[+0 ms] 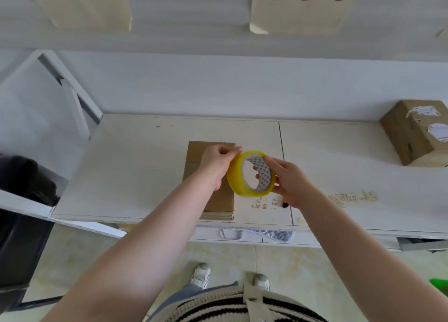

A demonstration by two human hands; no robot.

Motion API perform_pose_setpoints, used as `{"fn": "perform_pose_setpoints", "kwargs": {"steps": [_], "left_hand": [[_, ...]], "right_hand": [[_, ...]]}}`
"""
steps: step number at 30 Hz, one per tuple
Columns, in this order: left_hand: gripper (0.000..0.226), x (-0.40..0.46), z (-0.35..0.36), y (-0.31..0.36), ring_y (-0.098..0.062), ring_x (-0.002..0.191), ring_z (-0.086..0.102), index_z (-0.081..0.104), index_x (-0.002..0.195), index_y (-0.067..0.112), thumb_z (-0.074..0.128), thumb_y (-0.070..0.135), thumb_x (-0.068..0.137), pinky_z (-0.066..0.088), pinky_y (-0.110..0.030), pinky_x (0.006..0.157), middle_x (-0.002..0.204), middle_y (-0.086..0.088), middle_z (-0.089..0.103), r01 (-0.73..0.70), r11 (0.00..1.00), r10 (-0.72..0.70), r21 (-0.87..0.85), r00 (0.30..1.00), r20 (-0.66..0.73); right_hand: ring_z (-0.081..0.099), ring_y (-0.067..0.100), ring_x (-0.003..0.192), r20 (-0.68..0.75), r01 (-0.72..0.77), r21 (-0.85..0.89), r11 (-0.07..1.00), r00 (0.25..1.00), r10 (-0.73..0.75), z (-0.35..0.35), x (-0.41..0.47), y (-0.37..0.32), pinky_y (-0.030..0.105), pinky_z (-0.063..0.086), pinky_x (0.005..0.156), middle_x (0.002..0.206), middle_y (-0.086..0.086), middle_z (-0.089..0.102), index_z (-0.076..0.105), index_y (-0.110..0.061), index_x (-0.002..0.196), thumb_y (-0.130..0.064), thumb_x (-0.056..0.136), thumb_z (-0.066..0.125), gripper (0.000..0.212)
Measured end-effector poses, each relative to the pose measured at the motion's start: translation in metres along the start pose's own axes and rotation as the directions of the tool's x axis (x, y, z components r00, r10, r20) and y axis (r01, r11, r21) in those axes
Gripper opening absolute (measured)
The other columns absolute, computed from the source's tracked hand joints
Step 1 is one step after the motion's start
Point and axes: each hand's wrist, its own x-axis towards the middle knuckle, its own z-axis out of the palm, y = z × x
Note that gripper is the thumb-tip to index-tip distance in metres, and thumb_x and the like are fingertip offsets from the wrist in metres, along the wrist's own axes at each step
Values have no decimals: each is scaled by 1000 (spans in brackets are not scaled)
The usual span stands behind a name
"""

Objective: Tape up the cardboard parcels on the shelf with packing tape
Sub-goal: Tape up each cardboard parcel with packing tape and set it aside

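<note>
A flat brown cardboard parcel (194, 166) lies on the white shelf (135, 166), reaching its front edge. Just above the parcel's right side I hold a yellow roll of packing tape (236, 184). My right hand (289, 184) grips the roll, with fingers through its core. My left hand (217, 163) pinches the tape at the roll's upper left rim. A second, taller cardboard parcel (412, 132) with torn white labels stands at the shelf's far right.
A small red and black object (284, 203) lies on the shelf under my right hand. Tape residue marks the shelf's right part. A black bag (26, 200) sits at the left. Numbered paper labels hang on the shelf above. My feet stand on the tiled floor below.
</note>
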Motion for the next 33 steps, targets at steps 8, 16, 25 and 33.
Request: {"fn": "perform_pose_setpoints", "kwargs": {"steps": [8, 16, 25, 33], "left_hand": [[18, 14, -50, -28, -14, 109, 60, 60, 109, 15, 59, 29, 98, 40, -22, 84, 119, -3, 61, -209, 898, 333, 387, 898, -288], [55, 13, -64, -57, -26, 139, 41, 33, 151, 11, 49, 33, 103, 34, -36, 111, 152, -7, 42, -43, 881, 183, 470, 949, -257], [46, 24, -65, -69, -30, 121, 57, 36, 145, 12, 47, 27, 103, 46, -38, 99, 137, -7, 58, -95, 804, 214, 587, 967, -137], [55, 25, -71, -79, -30, 129, 50, 22, 154, 16, 39, 35, 105, 39, -33, 101, 145, -6, 49, -67, 897, 106, 436, 992, -64]], "right_hand": [[52, 26, 74, -382, -116, -373, 921, 923, -38, -31, 36, 31, 37, 46, 67, 76, 11, 59, 71, -12, 99, -28, 97, 60, 19], [46, 27, 131, -359, -22, -650, 759, 890, -281, 19, 30, 18, 26, 35, 102, 143, 11, 50, 53, -10, 138, -9, 102, 39, 39], [51, 21, 91, -126, 101, -539, 836, 972, -198, 117, -5, 31, 28, 36, 76, 108, 2, 55, 42, -12, 133, -23, 104, 37, 31], [56, 27, 106, -214, 14, -567, 824, 963, -163, 112, 14, 41, 29, 38, 79, 111, 3, 58, 48, -10, 130, -23, 105, 37, 30]]}}
